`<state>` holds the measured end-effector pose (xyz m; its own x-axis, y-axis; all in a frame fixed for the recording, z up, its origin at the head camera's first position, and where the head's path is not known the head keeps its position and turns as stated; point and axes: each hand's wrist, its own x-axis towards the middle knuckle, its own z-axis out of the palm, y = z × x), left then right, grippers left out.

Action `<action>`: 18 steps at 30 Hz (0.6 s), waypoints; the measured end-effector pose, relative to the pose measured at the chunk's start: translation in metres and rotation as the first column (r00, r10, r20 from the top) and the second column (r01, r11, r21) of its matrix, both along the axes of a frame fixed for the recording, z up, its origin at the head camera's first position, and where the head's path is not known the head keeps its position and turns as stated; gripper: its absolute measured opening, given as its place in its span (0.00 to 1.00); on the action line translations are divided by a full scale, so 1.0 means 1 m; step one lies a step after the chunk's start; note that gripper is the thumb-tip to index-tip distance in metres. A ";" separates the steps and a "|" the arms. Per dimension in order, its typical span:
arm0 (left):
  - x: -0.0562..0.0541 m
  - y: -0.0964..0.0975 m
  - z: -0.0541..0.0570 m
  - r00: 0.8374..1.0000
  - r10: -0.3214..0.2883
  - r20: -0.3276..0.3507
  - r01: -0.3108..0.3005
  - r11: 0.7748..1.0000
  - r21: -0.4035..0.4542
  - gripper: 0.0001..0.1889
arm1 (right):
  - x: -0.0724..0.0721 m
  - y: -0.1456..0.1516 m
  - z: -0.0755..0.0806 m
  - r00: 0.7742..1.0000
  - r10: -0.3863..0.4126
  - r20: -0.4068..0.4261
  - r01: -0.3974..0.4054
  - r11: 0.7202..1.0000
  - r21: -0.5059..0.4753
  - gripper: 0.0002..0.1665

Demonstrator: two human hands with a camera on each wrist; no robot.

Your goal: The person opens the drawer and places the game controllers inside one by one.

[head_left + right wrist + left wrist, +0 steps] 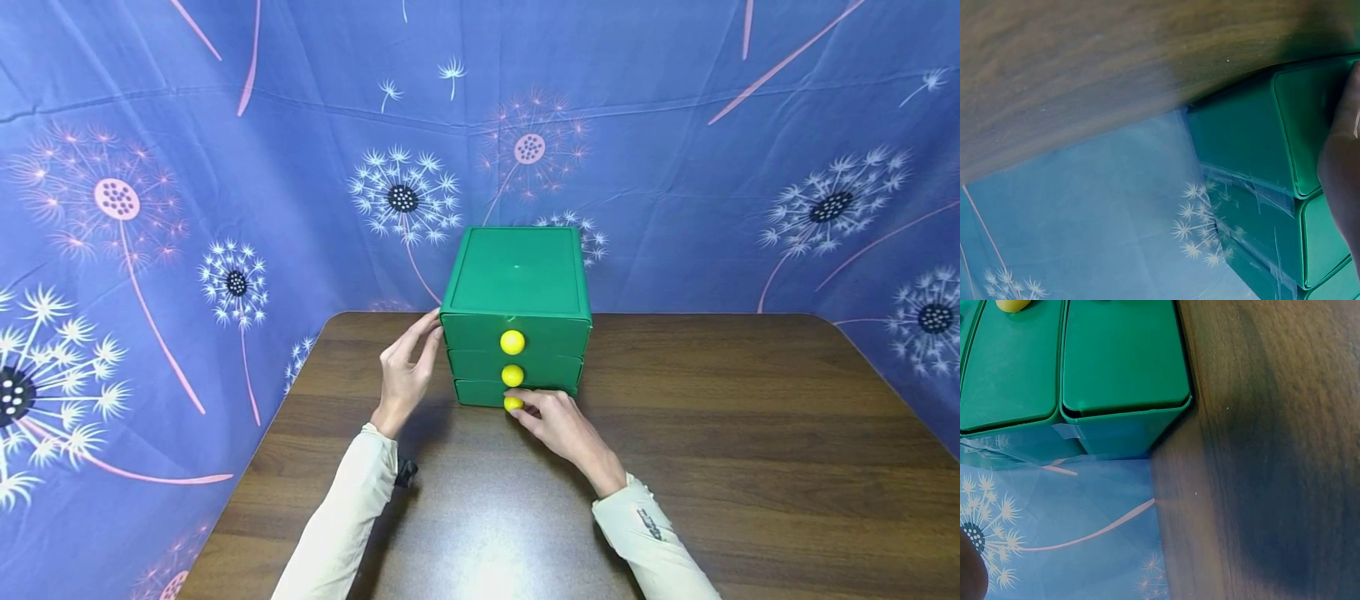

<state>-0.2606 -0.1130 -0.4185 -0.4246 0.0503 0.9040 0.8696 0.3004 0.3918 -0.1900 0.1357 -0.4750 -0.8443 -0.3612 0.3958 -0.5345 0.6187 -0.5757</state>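
Note:
A green three-drawer box (517, 271) stands on the wooden table, each drawer front bearing a round yellow knob. My right hand (558, 423) pinches the lowest yellow knob (513, 403) between thumb and fingers. The top knob (512, 342) and the middle knob (513, 376) are untouched. All the drawers sit flush in the box. At the box's upper left side, my left hand (407, 375) rests its fairly straight fingers against the wall. In the right wrist view, part of the right hand (1342, 169) covers the lowest drawer front (1310, 119).
The brown table (750, 433) extends to both sides of the box and in front of it. Behind hangs a blue cloth (660, 167) with dandelion prints. Clear tape (1067, 430) runs along the box's side. A small black item (406, 472) is at the left cuff.

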 end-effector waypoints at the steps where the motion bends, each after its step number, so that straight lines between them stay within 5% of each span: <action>1: 0.000 0.000 0.000 1.000 -0.002 0.000 0.002 1.000 0.000 0.21 | 0.000 0.000 0.000 1.000 0.001 0.001 -0.001 1.000 0.000 0.13; 12: -0.003 -0.004 -0.001 1.000 0.010 -0.001 -0.010 1.000 -0.006 0.20 | -0.005 0.001 -0.002 0.999 0.035 -0.027 -0.034 0.999 0.036 0.14; 18: 0.001 -0.009 -0.003 0.998 0.029 0.059 -0.025 0.997 -0.069 0.21 | 0.008 0.013 -0.001 1.000 -0.009 -0.002 0.009 0.998 0.064 0.20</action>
<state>-0.2600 -0.1219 -0.4215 -0.4798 0.0987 0.8718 0.8366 0.3509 0.4207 -0.1821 0.1487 -0.4755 -0.8470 -0.3782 0.3734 -0.5297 0.6593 -0.5336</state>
